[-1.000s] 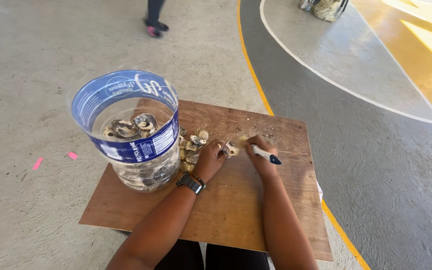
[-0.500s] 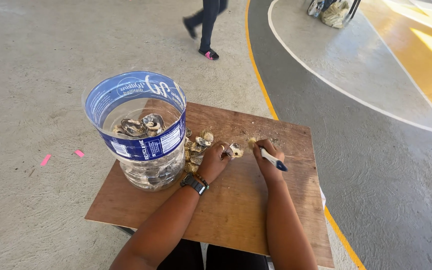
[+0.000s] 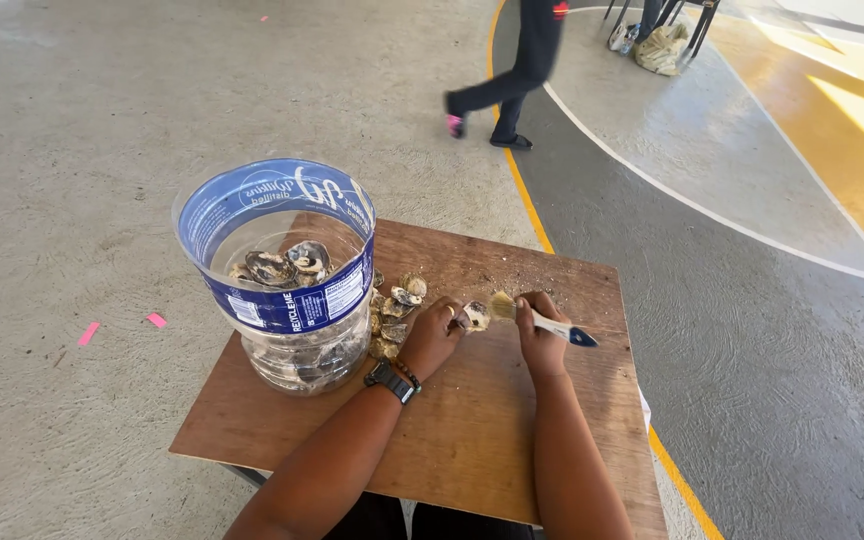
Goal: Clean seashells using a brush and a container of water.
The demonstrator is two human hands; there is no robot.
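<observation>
- Left hand [image 3: 434, 335] closed around an oyster shell [image 3: 474, 316] above the wooden board [image 3: 512, 430]
- Right hand [image 3: 540, 338] grips a small brush [image 3: 537, 318], bristles touching that shell
- Cut-open clear plastic jug [image 3: 282, 275] holds oyster shells
- Loose shell pile [image 3: 394, 312] just beside the jug

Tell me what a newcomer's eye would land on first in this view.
First the big clear plastic jug with a blue label, top cut open, holding shells, on the left of the wooden board. Then the hands at the board's middle: the left hand holds a shell while the right hand sets a small brush against it, beside a shell pile. Beyond, a person walks across the painted floor.
</observation>
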